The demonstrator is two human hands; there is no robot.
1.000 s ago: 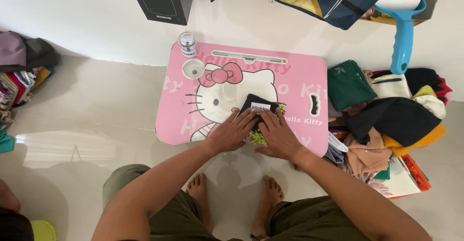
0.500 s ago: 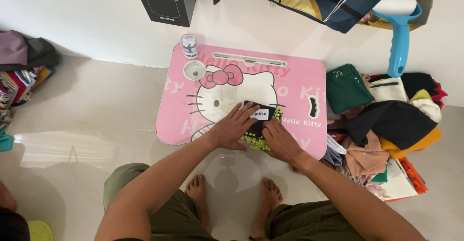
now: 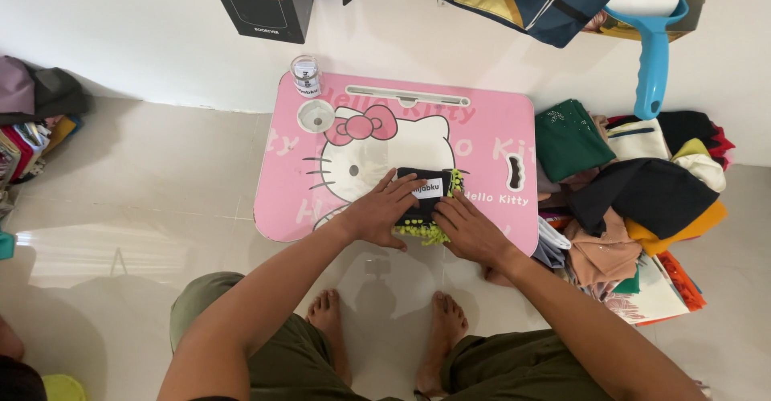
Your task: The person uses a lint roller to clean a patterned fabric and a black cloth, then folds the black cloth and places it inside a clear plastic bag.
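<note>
Hands (image 3: 426, 218) press folded black cloth (image 3: 424, 194).

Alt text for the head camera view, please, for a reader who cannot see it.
Both hands, left hand and right hand, press flat on a folded black cloth with green trim lying on a pink lap table on the floor. A small jar stands at the table's far corner, and a pile of folded clothes lies beside the table on the person's right.

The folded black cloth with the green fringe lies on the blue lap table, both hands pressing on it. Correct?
Not quite: the lap table is pink, as the head view shows. The folded black cloth with green fringe does lie on it, under the left hand and right hand.
</note>
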